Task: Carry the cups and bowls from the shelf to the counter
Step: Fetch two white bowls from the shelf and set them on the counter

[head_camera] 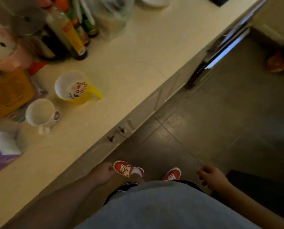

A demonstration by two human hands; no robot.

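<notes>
Two cups stand on the cream counter [138,52] at the left. One is a yellow cup [75,88] with a white inside and a cartoon print. The other is a white mug [42,114] with a purple mark, just nearer to me. A white bowl [154,1] shows at the top edge. My left hand [103,172] hangs by the counter's front edge, fingers curled, holding nothing. My right hand [212,177] hangs over the floor, fingers loosely curled and empty. Both hands are well apart from the cups. No shelf is in view.
Bottles [68,30], a clear plastic bag [111,15], a pink cartoon container [2,47], an orange box [9,91] and a purple tissue box [0,151] crowd the counter's left. Cabinet doors with knobs [116,134] sit below. Grey tiled floor [220,121] spreads right.
</notes>
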